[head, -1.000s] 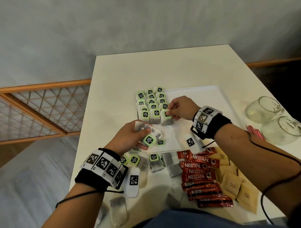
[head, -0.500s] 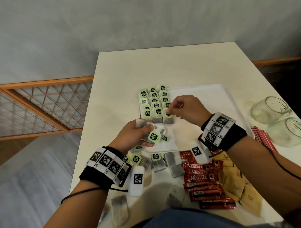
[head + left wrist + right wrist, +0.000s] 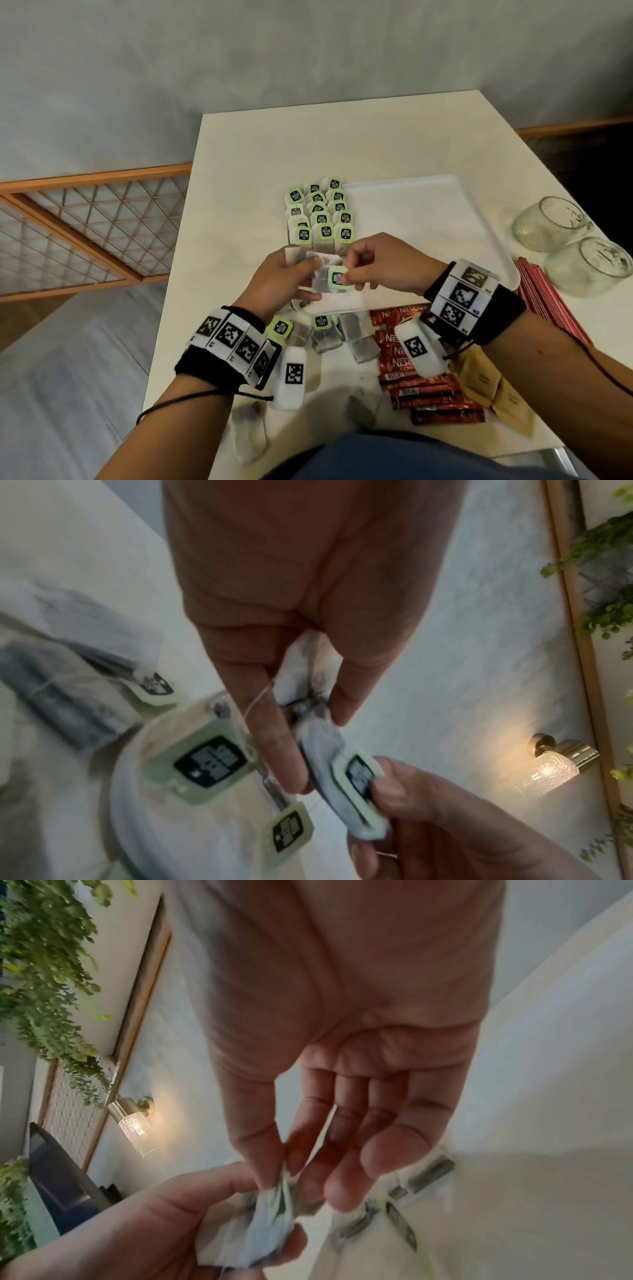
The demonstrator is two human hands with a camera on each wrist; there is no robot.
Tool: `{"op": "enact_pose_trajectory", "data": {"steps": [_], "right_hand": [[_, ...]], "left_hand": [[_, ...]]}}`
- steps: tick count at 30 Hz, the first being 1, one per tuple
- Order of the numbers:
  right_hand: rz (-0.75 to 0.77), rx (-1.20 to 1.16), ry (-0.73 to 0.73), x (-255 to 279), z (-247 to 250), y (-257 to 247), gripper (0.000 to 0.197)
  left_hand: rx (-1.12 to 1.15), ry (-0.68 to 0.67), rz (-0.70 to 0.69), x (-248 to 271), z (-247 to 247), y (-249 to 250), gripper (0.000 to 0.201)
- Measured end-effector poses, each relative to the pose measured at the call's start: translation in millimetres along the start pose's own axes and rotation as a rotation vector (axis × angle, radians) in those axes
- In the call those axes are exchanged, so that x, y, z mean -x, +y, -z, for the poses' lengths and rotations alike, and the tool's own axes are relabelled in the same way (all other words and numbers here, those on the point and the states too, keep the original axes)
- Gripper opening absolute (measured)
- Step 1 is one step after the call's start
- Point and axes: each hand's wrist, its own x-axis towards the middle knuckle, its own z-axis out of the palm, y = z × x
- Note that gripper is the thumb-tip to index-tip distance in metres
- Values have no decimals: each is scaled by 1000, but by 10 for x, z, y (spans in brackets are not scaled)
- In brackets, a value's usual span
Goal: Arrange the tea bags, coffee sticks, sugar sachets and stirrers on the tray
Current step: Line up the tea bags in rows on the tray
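Observation:
Over the near left corner of the white tray (image 3: 428,219), my left hand (image 3: 313,279) grips a small bundle of tea bags (image 3: 301,257). My right hand (image 3: 346,279) pinches the green tag (image 3: 336,278) of the front bag in that bundle. In the left wrist view the tea bag (image 3: 329,753) sits between my left fingers while the right thumb and finger hold its tag (image 3: 358,775). Rows of tea bags (image 3: 318,212) lie along the tray's left side. Loose tea bags (image 3: 325,337), red coffee sticks (image 3: 424,390), brown sugar sachets (image 3: 486,387) and red stirrers (image 3: 548,301) lie on the table.
Two glass jars (image 3: 551,222) (image 3: 592,267) lie on their sides at the right of the tray. The tray's middle and right part is bare. More tea bags (image 3: 250,435) hang near the table's front edge. A wooden lattice rail (image 3: 85,222) stands to the left.
My right hand has left the rows on the tray, come back toward me and pinched the tag of a bag in my left hand. The left hand has risen a little.

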Motion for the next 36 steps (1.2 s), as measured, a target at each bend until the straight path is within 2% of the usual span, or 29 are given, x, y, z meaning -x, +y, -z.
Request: {"op": "enact_pose_trajectory", "data": {"steps": [4,9,12,15,25,29,32,34,36], "right_hand": [[20,95,-84,53,221,-37,22],[38,142,6,-71,443,-71,14],[45,147,5,-237,385,-64,8],[47,205,-19,-419,263,-70,11],[15,236,63,-839,132,-106,13],[2,196,69,-929,109,-67,22],[72,270,151,-880,178,-62,32],[104,254,94,-742,262,-102,37],[98,235,-93,-568,317,-119,44]], "left_hand": [[0,9,-8,60,119,10,13],[-129,-12,-66,106,264,13,16],[-182,-33,-60,115,264,0,13],[-219,-49,-48,112,248,-7,9],[-215,-71,-45,56,274,-48,5],[-198,-92,-48,17,302,-65,7],[-150,-65,-55,1,274,-34,11],[-120,-51,-58,-14,257,-19,16],[-90,-44,-66,-30,242,-7,20]]}}
